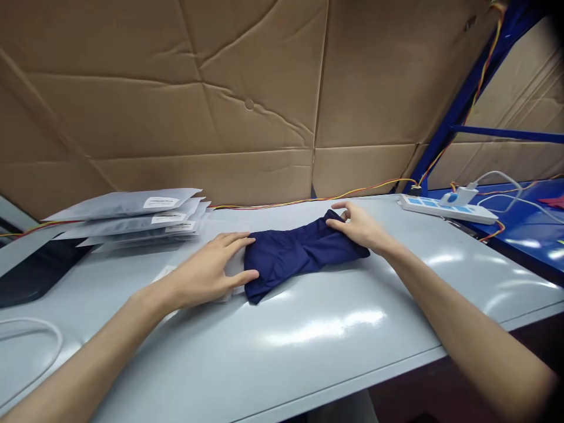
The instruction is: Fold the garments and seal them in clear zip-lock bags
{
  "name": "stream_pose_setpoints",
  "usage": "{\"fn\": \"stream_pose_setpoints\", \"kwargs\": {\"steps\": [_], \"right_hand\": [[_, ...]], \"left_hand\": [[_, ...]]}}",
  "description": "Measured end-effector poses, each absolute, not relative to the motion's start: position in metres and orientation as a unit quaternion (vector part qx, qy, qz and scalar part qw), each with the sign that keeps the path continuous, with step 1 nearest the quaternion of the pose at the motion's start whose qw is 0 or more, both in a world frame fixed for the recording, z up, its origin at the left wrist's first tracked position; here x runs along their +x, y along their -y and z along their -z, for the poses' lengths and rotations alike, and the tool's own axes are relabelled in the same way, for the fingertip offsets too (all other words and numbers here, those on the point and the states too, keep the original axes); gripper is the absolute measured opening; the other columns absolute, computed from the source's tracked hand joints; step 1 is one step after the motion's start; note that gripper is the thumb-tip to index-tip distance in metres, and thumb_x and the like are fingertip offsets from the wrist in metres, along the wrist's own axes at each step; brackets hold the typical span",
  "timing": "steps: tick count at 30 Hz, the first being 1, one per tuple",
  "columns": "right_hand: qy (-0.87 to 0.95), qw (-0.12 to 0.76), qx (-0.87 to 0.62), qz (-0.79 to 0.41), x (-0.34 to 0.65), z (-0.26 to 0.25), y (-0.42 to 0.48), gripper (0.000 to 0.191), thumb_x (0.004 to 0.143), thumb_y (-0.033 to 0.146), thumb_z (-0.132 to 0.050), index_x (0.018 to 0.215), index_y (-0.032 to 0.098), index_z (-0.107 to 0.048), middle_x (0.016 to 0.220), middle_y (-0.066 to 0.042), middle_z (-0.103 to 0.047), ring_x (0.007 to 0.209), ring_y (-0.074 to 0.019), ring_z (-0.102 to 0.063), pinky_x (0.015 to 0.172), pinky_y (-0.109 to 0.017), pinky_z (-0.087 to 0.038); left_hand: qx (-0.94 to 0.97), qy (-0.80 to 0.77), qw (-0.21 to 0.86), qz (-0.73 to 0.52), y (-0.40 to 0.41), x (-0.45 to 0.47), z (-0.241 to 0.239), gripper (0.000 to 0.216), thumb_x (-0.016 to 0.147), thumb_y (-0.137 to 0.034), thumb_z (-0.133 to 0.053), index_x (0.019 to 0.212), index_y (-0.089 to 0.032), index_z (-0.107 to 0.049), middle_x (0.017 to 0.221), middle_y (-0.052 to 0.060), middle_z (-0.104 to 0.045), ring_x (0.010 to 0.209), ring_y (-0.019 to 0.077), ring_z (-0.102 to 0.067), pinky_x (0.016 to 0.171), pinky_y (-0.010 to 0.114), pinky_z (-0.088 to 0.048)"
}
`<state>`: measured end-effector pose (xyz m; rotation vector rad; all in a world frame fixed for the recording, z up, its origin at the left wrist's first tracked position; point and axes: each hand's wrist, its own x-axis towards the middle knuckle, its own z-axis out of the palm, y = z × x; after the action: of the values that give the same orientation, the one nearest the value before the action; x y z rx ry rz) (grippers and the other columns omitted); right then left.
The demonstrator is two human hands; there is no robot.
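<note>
A folded navy-blue piece of fabric [299, 252] lies wrinkled on the light grey table [308, 364]. My left hand [209, 270] rests at its left end, thumb and fingers spread apart with their tips touching the edge. At the fabric's upper right corner, my right hand [356, 226] has its thumb on top and its index finger behind, taking hold of the cloth. Partly hidden under my left hand is a translucent plastic bag [227, 295] with a white label.
Several frosted plastic packets [127, 205] with white labels are stacked at the back left, near a dark flat object [39, 276]. A white cable [57, 341] curls at the left edge. A power strip [447, 208] with plugs sits at the right, before a cardboard wall [247, 117].
</note>
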<state>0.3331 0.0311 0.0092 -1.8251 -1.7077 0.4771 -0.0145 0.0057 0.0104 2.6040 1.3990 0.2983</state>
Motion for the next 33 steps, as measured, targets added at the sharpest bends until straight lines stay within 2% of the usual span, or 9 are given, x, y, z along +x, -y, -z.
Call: {"fn": "stream_pose_setpoints", "kwargs": {"steps": [5, 10, 14, 21, 25, 29, 33], "right_hand": [[0.605, 0.338, -0.672, -0.261, 0.335, -0.016, -0.027, 0.053, 0.086, 0.049, -0.068, 0.133, 0.028, -0.058, 0.108, -0.006, -0.070, 0.088, -0.0213, -0.069, 0.074, -0.033, -0.053], [0.586, 0.386, -0.630, -0.333, 0.331, -0.023, -0.023, 0.052, 0.086, 0.047, -0.070, 0.132, 0.028, -0.058, 0.097, -0.005, -0.074, 0.080, -0.0215, -0.070, 0.064, -0.031, -0.054], [0.585, 0.407, -0.618, -0.332, 0.322, -0.033, -0.022, 0.049, 0.085, 0.044, -0.071, 0.129, 0.027, -0.060, 0.092, -0.004, -0.073, 0.074, -0.0198, -0.068, 0.060, -0.031, -0.053], [0.650, 0.388, -0.576, -0.309, 0.272, -0.047, -0.023, 0.045, 0.084, 0.040, -0.070, 0.126, 0.024, -0.061, 0.082, 0.001, -0.066, 0.069, -0.0159, -0.062, 0.062, -0.030, -0.047], [0.688, 0.348, -0.563, -0.298, 0.233, -0.036, -0.022, 0.040, 0.087, 0.037, -0.064, 0.124, 0.022, -0.058, 0.069, 0.006, -0.057, 0.061, -0.0139, -0.055, 0.058, -0.028, -0.042], [0.713, 0.336, -0.512, -0.340, 0.217, -0.023, -0.019, 0.045, 0.091, 0.039, -0.061, 0.131, 0.021, -0.051, 0.084, 0.001, -0.068, 0.073, -0.0154, -0.065, 0.064, -0.028, -0.048], [0.732, 0.360, -0.503, -0.284, 0.225, -0.019, -0.017, 0.034, 0.095, 0.037, -0.056, 0.127, 0.022, -0.054, 0.093, -0.002, -0.072, 0.079, -0.0159, -0.068, 0.070, -0.029, -0.051]], "left_hand": [[0.881, -0.460, 0.068, -0.081, -0.004, -0.010, -0.011, 0.079, 0.090, -0.070, -0.053, 0.151, -0.021, -0.047, 0.159, 0.010, -0.046, 0.147, 0.0342, -0.040, 0.121, 0.052, -0.035], [0.886, -0.452, 0.061, -0.086, -0.005, -0.007, -0.006, 0.079, 0.091, -0.070, -0.051, 0.152, -0.020, -0.046, 0.158, 0.012, -0.047, 0.146, 0.0332, -0.041, 0.120, 0.051, -0.036], [0.885, -0.450, 0.062, -0.098, -0.009, -0.002, -0.001, 0.080, 0.089, -0.071, -0.052, 0.152, -0.021, -0.045, 0.157, 0.012, -0.048, 0.146, 0.0328, -0.041, 0.120, 0.051, -0.037], [0.883, -0.444, 0.077, -0.134, -0.007, 0.014, 0.003, 0.075, 0.089, -0.063, -0.057, 0.149, -0.019, -0.048, 0.154, 0.013, -0.051, 0.143, 0.0344, -0.045, 0.118, 0.052, -0.039], [0.874, -0.451, 0.098, -0.152, -0.005, 0.015, 0.005, 0.080, 0.088, -0.062, -0.060, 0.153, -0.020, -0.040, 0.154, 0.013, -0.051, 0.142, 0.0350, -0.045, 0.116, 0.052, -0.040], [0.863, -0.467, 0.123, -0.149, -0.004, 0.012, 0.004, 0.090, 0.087, -0.057, -0.061, 0.159, -0.016, -0.028, 0.158, 0.017, -0.045, 0.144, 0.0358, -0.043, 0.117, 0.052, -0.040], [0.872, -0.448, 0.131, -0.150, -0.001, 0.006, 0.001, 0.085, 0.087, -0.055, -0.060, 0.158, -0.018, -0.032, 0.159, 0.015, -0.044, 0.146, 0.0362, -0.041, 0.118, 0.052, -0.039]]}}
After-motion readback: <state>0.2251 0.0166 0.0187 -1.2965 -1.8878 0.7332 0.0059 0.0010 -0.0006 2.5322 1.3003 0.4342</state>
